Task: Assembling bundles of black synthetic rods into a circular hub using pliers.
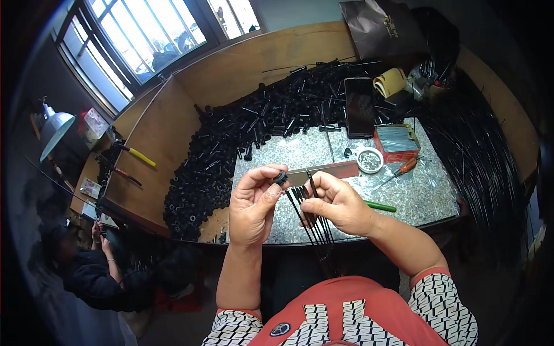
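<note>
My left hand [249, 207] is raised over the near edge of the stone worktop [259, 222]. Thumb and fingers pinch a small black round notched part [280, 177], perhaps an umbrella hub. Beside it, my right hand [341, 206] is closed around a bunch of thin black rods [316, 230] resembling umbrella ribs. Their upper ends come close to the round part; I cannot tell how many are joined to it. The lower ends hang below the worktop's edge into shadow. A flat metal bar [323, 171] lies just behind both hands.
Black plastic parts [265, 109] are heaped against wooden boards [153, 167]. A phone [359, 106], red box of thin rods [398, 144], white dish [369, 160], orange-handled screwdriver [404, 168] and green stick [381, 206] lie around the worktop. Long black rods [485, 155] cover the right; another person [98, 271] works lower left.
</note>
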